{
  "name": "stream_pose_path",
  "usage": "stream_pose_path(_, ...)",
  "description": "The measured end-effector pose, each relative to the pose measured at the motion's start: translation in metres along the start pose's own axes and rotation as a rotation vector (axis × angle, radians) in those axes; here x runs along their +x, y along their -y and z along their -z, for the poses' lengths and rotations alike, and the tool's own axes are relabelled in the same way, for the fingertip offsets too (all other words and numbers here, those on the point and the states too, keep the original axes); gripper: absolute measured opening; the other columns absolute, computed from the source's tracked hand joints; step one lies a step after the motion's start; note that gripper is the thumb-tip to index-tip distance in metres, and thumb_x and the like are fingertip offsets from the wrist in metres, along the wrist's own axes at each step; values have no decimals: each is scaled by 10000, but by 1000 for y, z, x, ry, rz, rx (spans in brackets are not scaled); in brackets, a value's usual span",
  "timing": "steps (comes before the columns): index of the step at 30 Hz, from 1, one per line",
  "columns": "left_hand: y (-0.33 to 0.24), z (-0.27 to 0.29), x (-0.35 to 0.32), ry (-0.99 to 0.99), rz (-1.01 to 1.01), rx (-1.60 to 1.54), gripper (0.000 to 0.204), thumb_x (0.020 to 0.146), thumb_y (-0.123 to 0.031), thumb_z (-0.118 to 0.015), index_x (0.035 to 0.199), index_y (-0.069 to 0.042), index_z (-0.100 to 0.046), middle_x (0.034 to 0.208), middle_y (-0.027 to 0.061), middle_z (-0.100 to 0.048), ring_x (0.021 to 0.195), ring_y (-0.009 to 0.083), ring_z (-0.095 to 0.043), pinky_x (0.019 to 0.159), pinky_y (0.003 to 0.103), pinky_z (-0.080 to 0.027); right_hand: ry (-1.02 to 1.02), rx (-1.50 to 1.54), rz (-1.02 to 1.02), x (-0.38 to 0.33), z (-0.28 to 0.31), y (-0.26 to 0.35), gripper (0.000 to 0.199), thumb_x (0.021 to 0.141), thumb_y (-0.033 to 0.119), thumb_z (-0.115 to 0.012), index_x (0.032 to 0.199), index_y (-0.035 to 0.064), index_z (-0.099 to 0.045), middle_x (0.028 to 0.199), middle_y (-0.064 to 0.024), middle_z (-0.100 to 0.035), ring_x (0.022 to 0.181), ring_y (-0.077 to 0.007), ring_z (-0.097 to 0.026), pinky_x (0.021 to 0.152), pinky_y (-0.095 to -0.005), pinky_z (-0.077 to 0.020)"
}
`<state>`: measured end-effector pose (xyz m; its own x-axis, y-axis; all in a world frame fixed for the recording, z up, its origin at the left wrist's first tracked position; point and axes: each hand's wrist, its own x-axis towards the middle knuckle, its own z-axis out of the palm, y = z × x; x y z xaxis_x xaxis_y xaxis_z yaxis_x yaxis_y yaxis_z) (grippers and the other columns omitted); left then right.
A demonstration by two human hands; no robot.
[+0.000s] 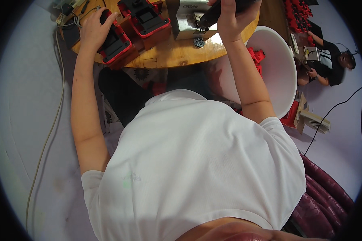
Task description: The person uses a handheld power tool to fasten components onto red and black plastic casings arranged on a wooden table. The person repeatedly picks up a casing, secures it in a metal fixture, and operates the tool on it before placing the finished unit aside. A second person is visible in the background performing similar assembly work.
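Note:
My left hand [95,30] is at the far left of the table, its thumb and fingers around the upper end of a red-and-black plastic casing [116,45]. Beside it, a second red-and-black casing [145,20] lies on a brown support. My right hand [235,20] is closed around a black electric screwdriver [213,15], partly cut off by the top edge. The tool's narrow tip points left, close to a small metal part on the front of a pale box-shaped device [185,26]. A small heap of screws [198,42] sits on the table below that device.
The wooden table [177,56] has a rounded near edge. A large white tub [275,76] with red parts [256,56] stands right of it, under my right forearm. Cables [60,80] run down the left. Another person [330,60] is at the far right, near more red parts.

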<state>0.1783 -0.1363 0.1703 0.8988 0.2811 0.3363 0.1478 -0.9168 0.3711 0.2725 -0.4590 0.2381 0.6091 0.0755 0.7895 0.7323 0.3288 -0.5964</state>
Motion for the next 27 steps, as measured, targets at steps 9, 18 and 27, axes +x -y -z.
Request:
stream_pose_path(9,-2,1,-1,15,32,-1,681,852,-621,-534,1285,-98,-584,1200,190,-620,1142,358,-557,951,453,-439,51,29,-89,7,4,-7,414,932,245,-631,1214,47,-401,783,-80,-568,591,-144,-561,531,-282,-487)
stream_pose_path(18,12,-11,2,-51,-28,66,598,870,-564,-562,1274,-123,-583,1283,118,-593,1201,332,-522,996,420,-415,72,304,-38,28,-71,27,462,918,411,-622,1114,47,-415,792,-99,-579,592,-158,-575,527,-296,-501)
stream_pose_path(27,14,-19,0,-60,-20,76,623,867,-605,-531,1272,-135,-586,1254,126,-601,1173,335,-527,993,436,-407,147,396,-40,11,-111,7,467,915,314,-647,1198,58,-379,840,-103,-586,620,-148,-571,543,-285,-496)
